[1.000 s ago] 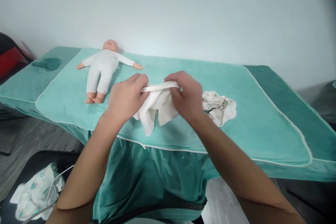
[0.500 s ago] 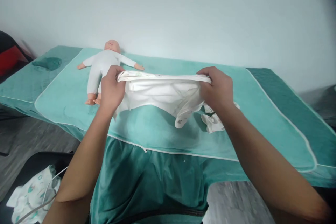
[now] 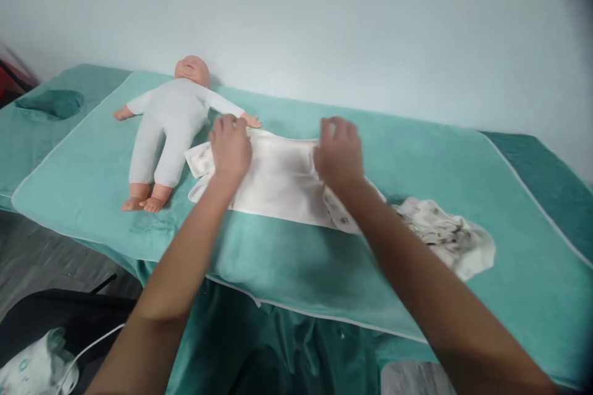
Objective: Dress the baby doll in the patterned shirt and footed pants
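Observation:
A white baby shirt (image 3: 282,188) with small prints on its sleeves lies spread on the green bed, its wide edge toward me. My left hand (image 3: 230,147) is closed on its far edge, at the left side. At the right side of that same edge is my right hand (image 3: 340,151), fingers curled and slightly blurred; its fingertips are partly hidden. A baby doll (image 3: 171,108) in a white suit lies on its back to the left, one of its hands close to my left fingers.
A crumpled printed cloth (image 3: 447,237) lies right of the shirt. The green bed cover (image 3: 296,271) hangs over the near edge. At lower left, a black chair (image 3: 60,308) bears a printed cloth (image 3: 39,364) and a white cord (image 3: 99,339). A wall (image 3: 324,24) stands behind.
The shirt, earlier held up and stretched between both hands, is now laid down on the bed. My hands have come closer together, and the view has shifted nearer to the bed.

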{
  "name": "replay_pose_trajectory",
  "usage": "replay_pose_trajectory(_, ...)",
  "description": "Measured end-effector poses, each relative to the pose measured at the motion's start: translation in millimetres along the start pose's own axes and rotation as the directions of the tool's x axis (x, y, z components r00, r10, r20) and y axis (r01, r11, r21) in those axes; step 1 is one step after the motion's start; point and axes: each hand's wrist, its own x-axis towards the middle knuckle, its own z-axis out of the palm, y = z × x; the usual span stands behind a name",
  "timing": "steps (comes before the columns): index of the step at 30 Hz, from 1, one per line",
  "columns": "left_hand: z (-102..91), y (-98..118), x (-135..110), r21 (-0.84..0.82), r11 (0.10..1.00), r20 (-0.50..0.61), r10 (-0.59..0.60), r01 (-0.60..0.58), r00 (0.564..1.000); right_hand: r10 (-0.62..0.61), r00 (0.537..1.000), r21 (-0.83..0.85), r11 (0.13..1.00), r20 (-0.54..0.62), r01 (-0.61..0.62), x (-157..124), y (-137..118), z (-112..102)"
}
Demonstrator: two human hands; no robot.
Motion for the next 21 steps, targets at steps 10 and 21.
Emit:
replay_pose_trajectory(10, 67.6, 13, -17, 0.002, 0.988, 0.280, 0.151, -0.157, 0.948, 0.152, 0.962, 0.108, 0.978, 0.225, -0.180, -6, -21, 80)
replay_pose_trajectory(21, 76.2, 7, 11, 0.014, 0.999, 0.329, 0.035, -0.042, 0.944, 0.072, 0.975, 0.003, 0.997, 0.209, -0.074, 35, 6, 91)
